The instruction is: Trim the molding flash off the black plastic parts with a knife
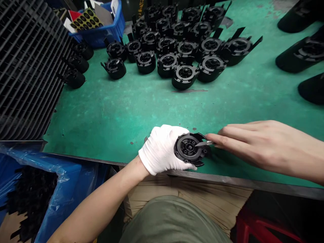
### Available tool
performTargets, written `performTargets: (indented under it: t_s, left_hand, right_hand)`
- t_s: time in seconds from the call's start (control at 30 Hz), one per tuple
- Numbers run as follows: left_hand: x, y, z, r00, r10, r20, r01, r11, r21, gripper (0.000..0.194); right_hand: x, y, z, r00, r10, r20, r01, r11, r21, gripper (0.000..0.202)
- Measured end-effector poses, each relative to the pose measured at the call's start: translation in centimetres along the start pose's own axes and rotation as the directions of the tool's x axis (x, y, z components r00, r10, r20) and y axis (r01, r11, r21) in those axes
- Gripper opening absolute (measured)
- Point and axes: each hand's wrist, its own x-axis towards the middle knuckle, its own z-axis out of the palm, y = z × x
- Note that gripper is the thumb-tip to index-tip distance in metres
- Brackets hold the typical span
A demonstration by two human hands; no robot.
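Observation:
My left hand [163, 150], in a white glove, wraps around a round black plastic housing [187, 148] near the table's front edge. The housing's ringed face is turned up toward me, with prongs at its far and near right sides. Bare and closed, my right hand [258, 148] comes in from the right, pinching a small knife [204, 143] with a pointed metal blade. The blade's tip lies over the housing's inner rings; whether it touches them I cannot tell. Most of the knife's handle is hidden by my fingers.
Several similar black housings [186, 76] stand across the back of the green table [121, 111]. Larger black cylinders [298, 57] are at the right. A blue bin [111, 28] holds sticker sheets, a black grid rack [27, 67] rises at left, and a plastic-lined box [68, 179] of black parts sits below.

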Motion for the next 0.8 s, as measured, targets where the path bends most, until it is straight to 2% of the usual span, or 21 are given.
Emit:
performTargets:
  t_s: [0.07,0.13,0.23,0.37,0.6,0.8]
  left_hand:
    - [0.2,0.1,-0.1,1.0,-0.005,0.029,0.006,1.0,-0.018,0.08]
    - [0.2,0.1,-0.1,0.999,-0.008,0.033,0.009,1.0,-0.008,0.084]
    - [0.1,0.0,0.0,1.0,-0.015,0.008,0.015,1.0,0.028,0.09]
    - [0.0,-0.1,0.1,1.0,-0.006,0.0,0.006,1.0,0.016,0.085]
    - [-0.1,-0.3,0.3,1.0,-0.006,-0.001,0.006,1.0,0.019,0.09]
    - [-0.1,-0.3,0.2,0.999,0.021,-0.031,-0.021,1.0,0.005,0.089]
  right_hand:
    - [0.0,-0.8,0.0,0.998,0.012,-0.069,-0.014,1.0,-0.028,0.034]
    - [0.2,-1.6,0.1,0.994,0.039,-0.1,-0.045,0.998,-0.05,0.031]
    - [0.6,-2.6,0.1,0.993,0.071,-0.095,-0.075,0.996,-0.048,0.032]
    - [0.6,-3.1,0.1,0.995,0.071,-0.064,-0.075,0.995,-0.058,0.031]
    - [0.7,-1.7,-0.5,0.997,-0.079,-0.018,0.076,0.99,-0.121,0.049]
    - [1.5,0.4,-0.8,0.977,-0.211,-0.017,0.208,0.972,-0.11,0.048]
